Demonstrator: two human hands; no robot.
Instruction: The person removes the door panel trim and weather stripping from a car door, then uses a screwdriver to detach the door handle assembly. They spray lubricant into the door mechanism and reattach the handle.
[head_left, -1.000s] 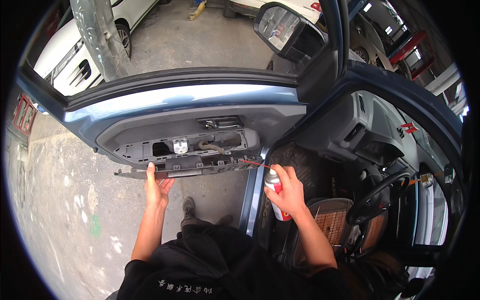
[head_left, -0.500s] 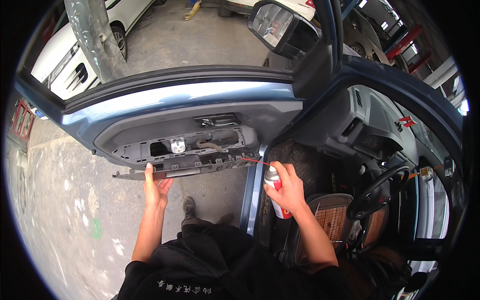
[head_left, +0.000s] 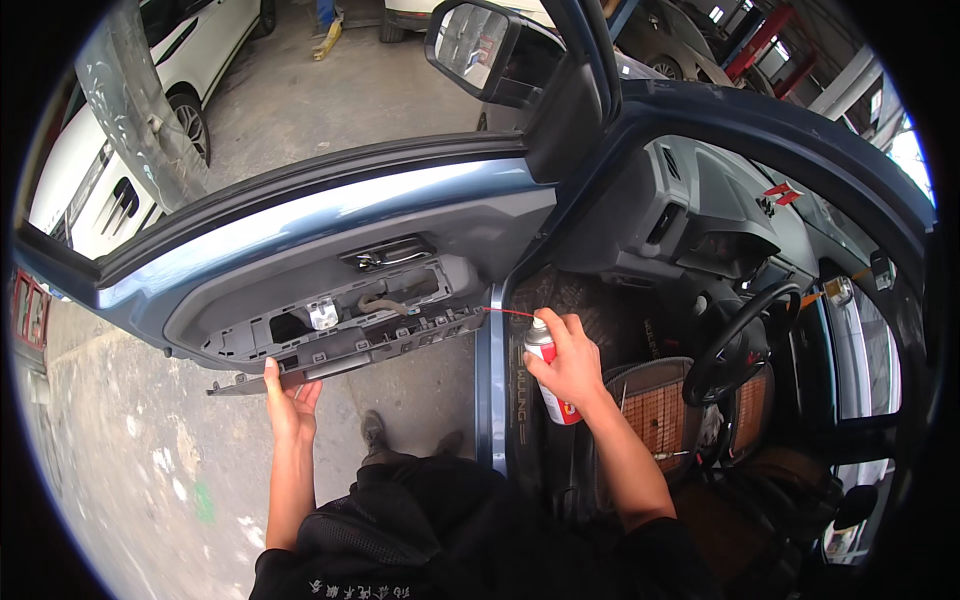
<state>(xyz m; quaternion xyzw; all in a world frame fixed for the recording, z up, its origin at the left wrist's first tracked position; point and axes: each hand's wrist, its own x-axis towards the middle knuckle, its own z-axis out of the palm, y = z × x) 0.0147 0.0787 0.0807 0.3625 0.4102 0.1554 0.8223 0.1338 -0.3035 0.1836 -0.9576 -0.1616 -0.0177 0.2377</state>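
My left hand (head_left: 290,405) grips a long grey door trim panel (head_left: 385,347) near its left end, thumb on top and fingers beneath. Clips and tabs line the panel's upper side, which lies just below the opened inner face of the blue car door (head_left: 430,190). In my right hand (head_left: 570,365) is a red and white spray can (head_left: 562,410), with the index finger on its nozzle. From the nozzle a thin red straw (head_left: 510,311) points left, its tip at the panel's right end. A white bracket (head_left: 322,313) shows in the door's cutout, below the inner door handle (head_left: 388,252).
To the right are the steering wheel (head_left: 745,350) and a seat with a beaded cover (head_left: 660,425). The door sill (head_left: 490,400) runs beside my feet. A side mirror (head_left: 475,50) juts out beyond the door. White cars (head_left: 190,60) and a post (head_left: 135,110) stand farther off.
The view has swung right, so the door and car sit farther left in the picture. The straw's tip has shifted right along the panel to its end. Both hands keep their hold.
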